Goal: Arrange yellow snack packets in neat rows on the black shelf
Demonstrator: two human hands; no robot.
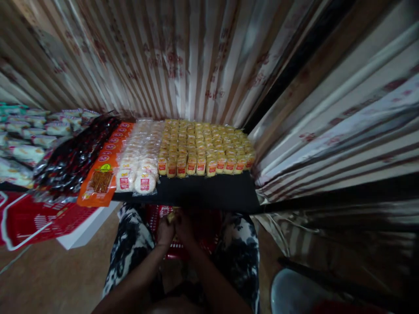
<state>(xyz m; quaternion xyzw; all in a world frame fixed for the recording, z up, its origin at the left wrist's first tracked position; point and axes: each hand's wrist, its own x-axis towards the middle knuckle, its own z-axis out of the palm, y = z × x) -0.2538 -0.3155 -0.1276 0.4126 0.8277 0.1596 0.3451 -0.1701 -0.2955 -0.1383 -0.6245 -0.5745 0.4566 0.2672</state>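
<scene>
I look down on a dark, flat surface [203,194] set against a curtain of striped, patterned cloth [183,56]. Across the surface lie rows of goods: a broad block of small yellow packets with red labels [204,146], beside it a band of round white cakes in clear wrappers [140,157], then long orange packs of brown sticks [103,172], then a heap of glossy dark red-and-black packets [73,159], and at the far left pale packets with green print [29,135]. Below the surface's front edge, between my knees in black-and-white patterned trousers [131,248], stands a red plastic basket [203,226]; a second red basket with white handles [36,222] sits at the left on a white block.

My left hand [164,231] and right hand [183,227] meet over the red basket, touching each other, fingers curled in around a small yellowish packet [170,216] that peeps out between them. It is dim there, so I cannot tell which hand bears the weight; both look closed on it.

To do this well, I judge I should keep a light hold, so the wrapper isn't crushed, and bring the packet up clear of the surface's edge, label turned the same way as the front row.
</scene>
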